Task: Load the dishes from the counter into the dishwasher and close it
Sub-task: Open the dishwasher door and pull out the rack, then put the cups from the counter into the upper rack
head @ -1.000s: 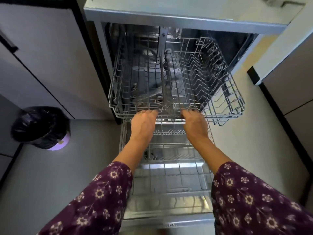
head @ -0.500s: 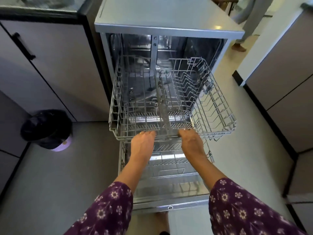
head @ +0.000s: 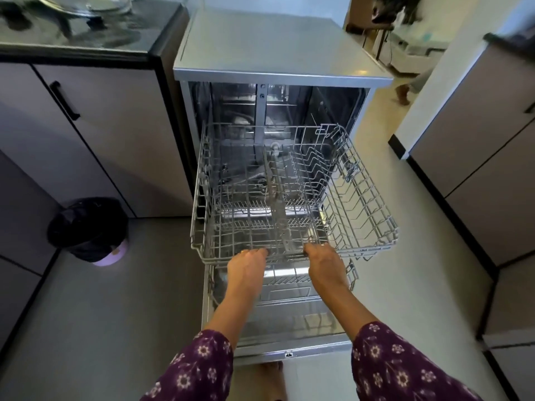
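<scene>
Two arms in purple flowered sleeves reach forward from the near edge, forearms bare and nearly parallel, wrists straight, palms turned down. A bare foot shows on the floor between them, just short of the dishwasher's lowered door.

Above that door, the left hand and right hand meet the front rim of the upper rack. Each hand has its fingers curled over the rim wire and grips it, one on either side of the rack's middle bar; the fingertips themselves are lost among the wires. The upper rack stands pulled well out of the dishwasher and holds no dishes. Beneath it, the lower rack sits partly out over the door, also bare.

Left of the machine, on the floor, a small bin lined with a black bag stands against a cabinet with a black handle.

Farther left and back, the dark counter carries glass dishes, blurred at the top edge, well apart from the hands.
</scene>
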`<state>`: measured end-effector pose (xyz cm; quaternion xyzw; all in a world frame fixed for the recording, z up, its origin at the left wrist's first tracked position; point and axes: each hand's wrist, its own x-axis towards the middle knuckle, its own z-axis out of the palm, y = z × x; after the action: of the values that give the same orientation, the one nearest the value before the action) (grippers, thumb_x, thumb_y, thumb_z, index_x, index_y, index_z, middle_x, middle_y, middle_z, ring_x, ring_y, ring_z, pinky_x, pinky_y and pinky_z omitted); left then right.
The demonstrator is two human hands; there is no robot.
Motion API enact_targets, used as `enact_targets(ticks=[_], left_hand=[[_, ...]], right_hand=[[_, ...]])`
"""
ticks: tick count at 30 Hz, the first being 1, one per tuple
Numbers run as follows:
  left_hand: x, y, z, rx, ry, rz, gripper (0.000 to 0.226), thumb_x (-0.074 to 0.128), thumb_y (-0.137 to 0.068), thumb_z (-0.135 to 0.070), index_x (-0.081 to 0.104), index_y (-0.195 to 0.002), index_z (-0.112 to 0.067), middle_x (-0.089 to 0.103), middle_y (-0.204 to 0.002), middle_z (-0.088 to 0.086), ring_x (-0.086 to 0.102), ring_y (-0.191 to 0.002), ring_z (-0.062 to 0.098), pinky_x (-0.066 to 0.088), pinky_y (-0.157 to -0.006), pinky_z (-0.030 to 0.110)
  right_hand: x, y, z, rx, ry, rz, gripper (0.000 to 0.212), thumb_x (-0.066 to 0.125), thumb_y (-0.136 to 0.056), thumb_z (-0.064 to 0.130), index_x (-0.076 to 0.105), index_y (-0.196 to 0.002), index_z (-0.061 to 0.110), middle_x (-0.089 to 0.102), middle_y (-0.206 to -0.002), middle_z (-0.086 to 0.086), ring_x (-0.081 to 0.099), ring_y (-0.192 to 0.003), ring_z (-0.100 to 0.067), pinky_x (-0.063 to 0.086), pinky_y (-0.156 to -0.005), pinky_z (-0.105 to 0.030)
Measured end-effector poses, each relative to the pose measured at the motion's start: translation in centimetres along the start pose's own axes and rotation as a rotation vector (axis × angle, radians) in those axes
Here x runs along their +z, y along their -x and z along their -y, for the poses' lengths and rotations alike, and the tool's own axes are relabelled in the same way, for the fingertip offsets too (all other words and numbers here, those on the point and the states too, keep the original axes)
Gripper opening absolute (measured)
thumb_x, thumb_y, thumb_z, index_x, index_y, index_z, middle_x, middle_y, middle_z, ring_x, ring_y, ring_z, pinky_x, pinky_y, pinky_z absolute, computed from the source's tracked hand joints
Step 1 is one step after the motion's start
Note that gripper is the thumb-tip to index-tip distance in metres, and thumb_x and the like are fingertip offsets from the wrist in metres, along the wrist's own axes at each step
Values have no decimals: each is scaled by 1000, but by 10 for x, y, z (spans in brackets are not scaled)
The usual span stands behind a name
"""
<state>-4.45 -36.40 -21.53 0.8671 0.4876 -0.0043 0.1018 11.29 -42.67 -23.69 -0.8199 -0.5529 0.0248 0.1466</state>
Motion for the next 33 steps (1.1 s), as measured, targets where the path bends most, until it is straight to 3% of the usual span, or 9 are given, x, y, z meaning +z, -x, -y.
enact_targets(ticks=[3, 5, 7, 10, 14, 18, 24, 30, 33], left_hand=[[-1, 0, -1, -11, -16, 15, 48, 52, -90, 2, 48, -132, -21, 66, -103, -1, 63, -90, 15, 44, -65, 23], [0, 1, -1, -5, -15, 33, 51, 52, -90, 3, 46, -134, -21, 65, -105, -1, 62, -92, 16, 43, -64, 24], [0, 0, 0, 8, -15, 52, 55, 52, -88, 6, 44, -136, -21, 65, -108, 1, 62, -95, 17, 46, -67, 25], [-4, -4, 5, 31, 39, 112, 58, 49, -88, 9, 44, -137, -21, 63, -115, 4, 62, -101, 21, 51, -76, 30], [-28, -6, 14, 49, 107, 104, 53, 45, -87, 7, 45, -135, -18, 55, -126, 5, 55, -112, 25, 50, -82, 38], [-83, -11, 31, 42, 96, 2, 44, 46, -90, 0, 45, -130, -17, 54, -123, 3, 56, -110, 25, 48, -77, 38], [-200, 4, 80, -75, 127, -147, 20, 49, -90, -12, 51, -109, -17, 58, -110, 2, 60, -102, 27, 50, -76, 41], [-318, 52, 142, -191, 117, -247, 20, 51, -90, -23, 52, -109, -17, 62, -109, 3, 60, -104, 27, 47, -77, 36], [-367, 76, 173, -245, 114, -294, 23, 52, -90, -26, 53, -112, -18, 62, -111, 2, 60, -104, 27, 48, -81, 38]], right_hand=[[-3, -1, 2, 5, -19, -3, 17, 51, -84, -11, 64, -81, 0, 63, -67, -14, 45, -58, -20, 50, -63, -34], [-6, 1, 3, 7, 7, 50, 19, 48, -86, -9, 63, -89, 1, 65, -76, -14, 49, -65, -22, 48, -68, -35], [-10, 0, 5, 33, 63, 124, 23, 42, -91, -4, 60, -102, 6, 66, -92, -10, 52, -78, -21, 41, -68, -29], [-20, -7, 10, 56, 146, 214, 26, 41, -92, -3, 55, -112, 7, 64, -105, -9, 50, -85, -18, 43, -80, -28], [-39, -14, 24, 30, 139, 304, 37, 46, -87, -10, 51, -120, 5, 59, -115, -12, 56, -102, -24, 43, -78, -26], [-80, -36, 60, -41, 79, 272, 35, 50, -85, -8, 50, -117, 5, 56, -114, -12, 56, -99, -24, 39, -73, -25], [-164, -76, 148, -182, 17, 220, 29, 40, -83, -8, 49, -109, 4, 53, -111, -13, 51, -101, -27, 37, -70, -28], [-236, -101, 245, -278, -106, 157, 33, 45, -85, 5, 55, -116, 2, 57, -114, -18, 53, -108, -34, 45, -85, -37], [-263, -105, 292, -349, -132, 140, 24, 49, -85, 8, 57, -107, 3, 59, -107, -18, 56, -102, -33, 47, -82, -37]])
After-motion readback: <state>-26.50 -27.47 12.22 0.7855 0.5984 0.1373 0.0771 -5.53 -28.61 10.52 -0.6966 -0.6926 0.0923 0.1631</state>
